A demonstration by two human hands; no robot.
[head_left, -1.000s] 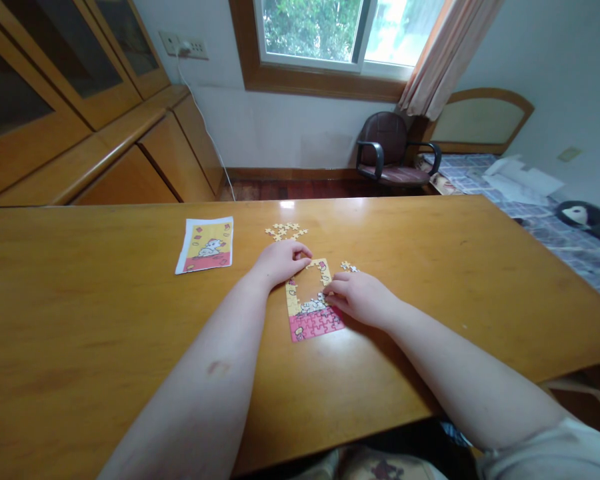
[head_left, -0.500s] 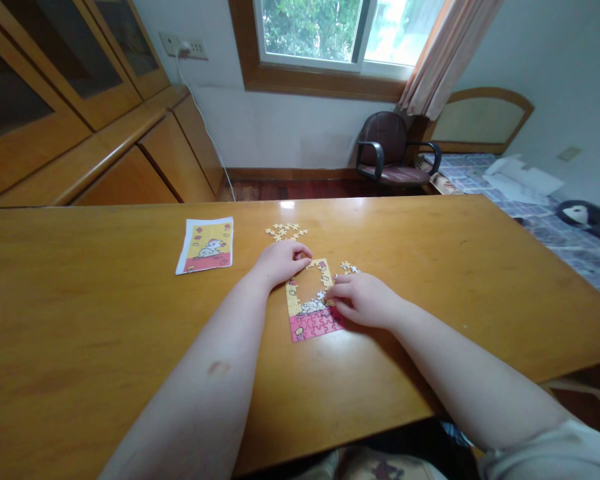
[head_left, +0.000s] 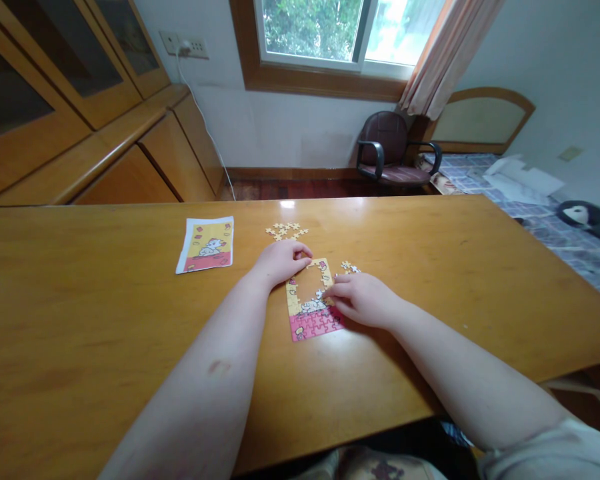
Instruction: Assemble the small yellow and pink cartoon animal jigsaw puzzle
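Note:
A partly assembled jigsaw puzzle [head_left: 317, 325] lies flat on the table, with a pink bottom, a yellow border and a gap in its middle. My left hand [head_left: 280, 261] rests on its upper left edge, fingers loosely curved, thumb and forefinger apart. At the right side of the gap, my right hand [head_left: 363, 300] has its fingertips pinched at a small white puzzle piece [head_left: 319, 294], just above the white animal's picture. The fingers hide part of that piece, and the hand covers the puzzle's right edge.
Loose yellow puzzle pieces [head_left: 287, 231] lie beyond my left hand. Several more loose pieces [head_left: 349, 267] sit behind my right hand. A reference picture sheet [head_left: 209, 247] lies to the left on the wooden table [head_left: 105, 320]. An armchair [head_left: 393, 150] stands beyond the table.
The white piece and my right fingertips have shifted very slightly to the left within the gap. My left hand stays in place.

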